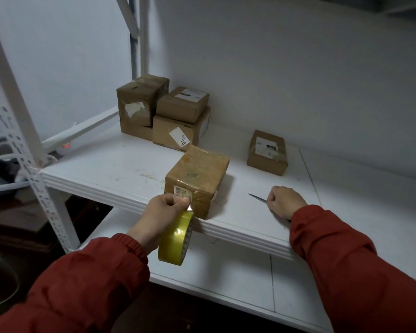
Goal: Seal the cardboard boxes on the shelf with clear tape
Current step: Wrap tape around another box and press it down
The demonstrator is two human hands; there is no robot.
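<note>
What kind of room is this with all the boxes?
Probably a storeroom or parcel-packing corner. Labelled cardboard boxes sit stacked on a white rack shelf, the left hand holds a tape roll, and the right hand grips a thin blade.

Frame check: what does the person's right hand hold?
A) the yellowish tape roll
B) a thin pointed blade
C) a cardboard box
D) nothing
B: the right hand is curled round a thin pointed blade low over the shelf, while the left hand holds the tape roll at the near box.
</note>
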